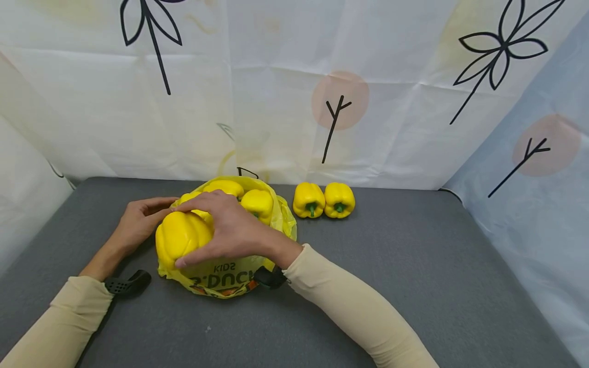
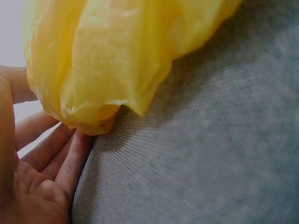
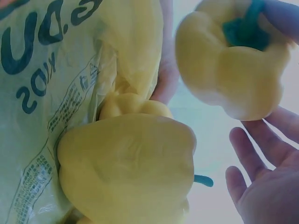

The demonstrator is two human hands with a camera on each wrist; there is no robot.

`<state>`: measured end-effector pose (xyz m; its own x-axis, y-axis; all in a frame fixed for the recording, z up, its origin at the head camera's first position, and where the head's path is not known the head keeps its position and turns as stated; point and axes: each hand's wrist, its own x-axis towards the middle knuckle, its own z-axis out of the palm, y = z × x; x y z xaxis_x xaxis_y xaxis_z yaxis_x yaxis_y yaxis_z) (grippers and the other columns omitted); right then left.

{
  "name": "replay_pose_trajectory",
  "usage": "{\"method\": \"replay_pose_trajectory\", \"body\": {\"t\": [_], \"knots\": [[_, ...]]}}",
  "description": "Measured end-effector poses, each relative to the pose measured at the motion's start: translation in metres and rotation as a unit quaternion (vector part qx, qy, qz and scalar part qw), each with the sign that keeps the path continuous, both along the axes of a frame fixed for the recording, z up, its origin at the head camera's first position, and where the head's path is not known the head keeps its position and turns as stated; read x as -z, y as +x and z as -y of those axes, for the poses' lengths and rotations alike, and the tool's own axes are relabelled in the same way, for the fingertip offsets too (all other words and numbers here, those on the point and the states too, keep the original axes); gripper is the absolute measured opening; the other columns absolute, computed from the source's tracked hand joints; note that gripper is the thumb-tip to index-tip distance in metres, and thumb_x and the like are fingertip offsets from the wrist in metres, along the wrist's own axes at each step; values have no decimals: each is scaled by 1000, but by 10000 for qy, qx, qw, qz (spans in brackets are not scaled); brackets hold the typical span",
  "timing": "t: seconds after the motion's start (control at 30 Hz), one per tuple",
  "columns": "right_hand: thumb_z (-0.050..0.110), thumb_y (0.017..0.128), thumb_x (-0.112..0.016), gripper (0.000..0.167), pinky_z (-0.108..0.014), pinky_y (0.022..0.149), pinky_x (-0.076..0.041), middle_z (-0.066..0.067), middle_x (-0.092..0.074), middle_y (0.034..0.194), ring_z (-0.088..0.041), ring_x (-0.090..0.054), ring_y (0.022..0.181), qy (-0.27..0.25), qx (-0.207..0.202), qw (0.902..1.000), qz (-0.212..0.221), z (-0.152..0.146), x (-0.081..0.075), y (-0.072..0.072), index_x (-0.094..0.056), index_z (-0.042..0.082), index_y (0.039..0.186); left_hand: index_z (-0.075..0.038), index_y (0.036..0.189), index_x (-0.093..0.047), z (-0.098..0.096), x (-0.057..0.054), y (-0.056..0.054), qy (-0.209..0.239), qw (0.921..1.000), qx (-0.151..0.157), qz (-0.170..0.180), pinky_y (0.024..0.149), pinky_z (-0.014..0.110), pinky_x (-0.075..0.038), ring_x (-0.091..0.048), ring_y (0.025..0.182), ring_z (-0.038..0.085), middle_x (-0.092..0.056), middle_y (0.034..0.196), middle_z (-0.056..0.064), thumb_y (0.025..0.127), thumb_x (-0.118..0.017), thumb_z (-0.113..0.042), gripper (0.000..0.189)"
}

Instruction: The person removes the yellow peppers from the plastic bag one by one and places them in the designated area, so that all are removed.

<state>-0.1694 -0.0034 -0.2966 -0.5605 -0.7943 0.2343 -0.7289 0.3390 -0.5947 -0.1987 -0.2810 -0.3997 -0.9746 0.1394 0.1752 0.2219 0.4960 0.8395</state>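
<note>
Gripping one yellow pepper [image 1: 181,236] in right hand [image 1: 225,222], thumb on near side, fingers over far side, spread about as wide as the pepper. Holding it over left part of one yellow bag [image 1: 221,273], with a visible gap to the bagged ones in right wrist view, green stem showing there.

Count at least three bagged peppers [image 1: 257,204] in head view; can't give exact number, right hand blocks part of the opening. Can read dark lettering on near side of bag, set on grey bench [image 1: 414,286].

Touching left side of bag with left hand [image 1: 138,222], one hand per side of the opening. Can see fingers mostly straight in left wrist view, tips hidden by plastic; can't tell if pinching the rim or just resting against it.

Count two loose peppers [image 1: 309,200] on bench, just right of bag, side by side, stems facing camera. Also see two beige sleeves [image 1: 354,301], two black wrist straps [image 1: 126,283], two pink circles [image 1: 354,105] on cloth backdrop [image 1: 276,112]
</note>
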Motion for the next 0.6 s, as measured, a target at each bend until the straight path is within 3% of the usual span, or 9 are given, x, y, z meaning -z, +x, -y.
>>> {"method": "replay_pose_trajectory", "body": {"t": [0.1,0.4,0.6], "knots": [[42,73,-92,79,-19,99,-38,11,-57,136,-2,-44,123,-528,76,9983,218,-5,-1,2,-60,18,141,7,139,-58,1,0,0,40,10000,40,30,77,11,-51,-57,99,-9,-59,108,-30,106,-58,-22,44],[27,76,-92,75,-30,101,-48,11,-56,134,-3,-48,122,-1415,290,9816,1253,-28,-5,8,-58,18,142,7,137,-59,-1,0,1,17,10000,23,-75,81,8,-47,-54,103,-10,-59,110,-29,105,-59,-24,44],[18,77,-90,72,-32,102,-48,8,-57,135,-9,-54,120,-1816,226,9735,1374,-49,-8,7,-59,14,142,4,138,-60,-2,0,1,36,10000,-20,31,81,8,-48,-56,102,-10,-61,111,-27,104,-62,-28,47]]}}
